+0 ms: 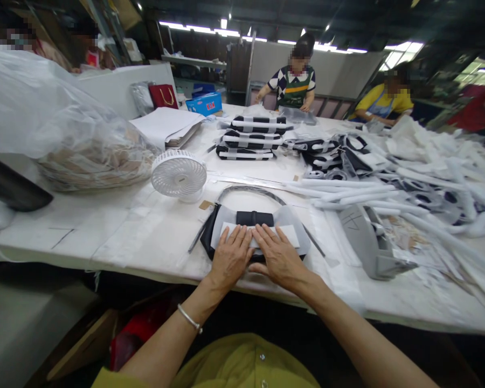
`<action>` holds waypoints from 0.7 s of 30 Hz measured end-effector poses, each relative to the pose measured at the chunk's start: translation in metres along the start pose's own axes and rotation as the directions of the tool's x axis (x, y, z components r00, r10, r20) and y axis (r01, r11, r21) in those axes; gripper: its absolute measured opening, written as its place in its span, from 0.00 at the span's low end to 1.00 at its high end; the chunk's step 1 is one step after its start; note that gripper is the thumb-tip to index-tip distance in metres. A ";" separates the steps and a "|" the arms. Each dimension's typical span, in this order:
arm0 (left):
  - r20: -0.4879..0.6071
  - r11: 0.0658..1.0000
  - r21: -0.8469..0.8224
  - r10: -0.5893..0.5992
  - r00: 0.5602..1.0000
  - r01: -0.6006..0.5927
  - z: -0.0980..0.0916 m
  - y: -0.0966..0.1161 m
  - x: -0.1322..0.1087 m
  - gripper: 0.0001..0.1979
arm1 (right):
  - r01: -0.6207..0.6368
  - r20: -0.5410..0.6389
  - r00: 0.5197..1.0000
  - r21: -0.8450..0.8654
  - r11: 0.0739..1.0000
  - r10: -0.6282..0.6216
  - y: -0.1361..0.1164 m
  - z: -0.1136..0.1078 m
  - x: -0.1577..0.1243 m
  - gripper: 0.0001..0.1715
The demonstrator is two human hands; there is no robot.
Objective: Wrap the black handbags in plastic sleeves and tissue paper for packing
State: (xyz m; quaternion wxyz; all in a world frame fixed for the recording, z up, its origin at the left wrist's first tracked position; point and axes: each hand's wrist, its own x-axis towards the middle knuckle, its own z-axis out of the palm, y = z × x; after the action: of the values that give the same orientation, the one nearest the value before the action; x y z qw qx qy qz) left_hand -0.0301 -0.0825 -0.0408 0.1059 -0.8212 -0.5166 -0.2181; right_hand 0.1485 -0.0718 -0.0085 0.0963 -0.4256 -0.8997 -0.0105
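A black handbag (254, 218) with a grey shoulder strap (250, 189) lies flat near the table's front edge. A white paper strip (289, 235) lies across its front. My left hand (230, 257) and my right hand (278, 257) rest side by side on that strip, palms down, fingers stretched flat. Neither hand grips anything.
A small white fan (179, 174) stands left of the bag. Stacked black-and-white bags (253, 138) sit behind it, white paper rolls (428, 178) and a grey bag (372, 240) to the right. A large plastic sack (56, 129) fills the left. People work at the table's far side.
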 end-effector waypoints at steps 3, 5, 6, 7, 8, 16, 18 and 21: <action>0.005 1.000 0.001 -0.001 1.000 0.001 0.000 0.001 0.002 0.21 | 0.032 0.060 0.998 0.065 0.997 -0.035 0.011 0.006 -0.001 0.55; -0.013 1.000 -0.006 0.031 0.999 -0.031 -0.001 -0.001 0.000 0.21 | 0.034 0.058 0.998 0.093 0.995 -0.039 0.014 0.010 -0.003 0.56; -0.024 0.998 -0.009 0.055 0.998 -0.056 -0.001 -0.003 -0.003 0.21 | 0.031 0.056 0.998 0.102 0.994 -0.037 0.014 0.011 -0.003 0.56; -0.036 0.996 -0.012 0.084 0.996 -0.085 -0.001 -0.005 -0.005 0.21 | 0.030 0.055 0.998 0.107 0.994 -0.036 0.014 0.012 -0.004 0.56; -0.044 0.994 -0.015 0.111 0.993 -0.111 -0.001 -0.007 -0.008 0.21 | 0.029 0.058 0.998 0.107 0.994 -0.035 0.013 0.012 -0.004 0.55; 0.008 0.987 -0.060 0.150 0.989 -0.149 -0.002 -0.016 -0.017 0.21 | 0.053 0.048 0.997 0.009 0.999 -0.053 0.015 -0.003 -0.012 0.49; 0.034 0.986 -0.067 0.156 0.987 -0.154 -0.005 -0.016 -0.016 0.22 | 0.024 0.030 0.999 0.005 1.000 -0.024 0.015 -0.002 -0.017 0.49; 0.099 0.984 -0.052 0.174 0.980 -0.169 -0.011 -0.015 -0.013 0.25 | -0.005 0.032 0.999 0.040 0.999 0.003 0.015 0.003 -0.022 0.50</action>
State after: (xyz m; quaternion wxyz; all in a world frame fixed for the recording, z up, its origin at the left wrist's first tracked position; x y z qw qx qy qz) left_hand -0.0514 -0.0906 -0.0376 0.0799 -0.8748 -0.4439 -0.1767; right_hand 0.1731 -0.0784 -0.0159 0.0905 -0.4256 -0.9003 0.0143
